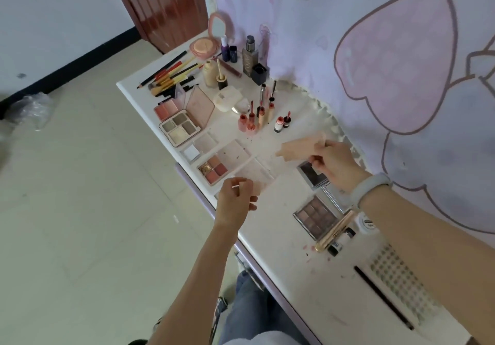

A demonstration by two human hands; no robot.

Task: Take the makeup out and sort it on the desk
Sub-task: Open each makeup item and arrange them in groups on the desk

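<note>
- your right hand [332, 162] is stretched out over the middle of the desk [281, 251], with a pale band [371, 188] on the wrist. its fingers pinch a flat peach-coloured piece [301, 147], which looks blurred, so you cannot tell what it is exactly.
- your left hand [235, 201] hovers at the near edge of the desk, the fingers curled together. something thin and pale seems to be between them, but i cannot tell if it is really gripped.
- the makeup is already spread on the white desk in groups, all lying open or standing.
- near the far corner lies a bundle of brushes and pencils [168, 74]; they are too crowded to count.
- one round pink compact [203, 46] stands open at the back.
- one four-colour palette [179, 129] lies near the left edge.
- one brown nine-pan palette [314, 217] lies close to your right forearm.
- the small red and pink lip bottles [253, 119] stand together in the middle; about eight.
</note>
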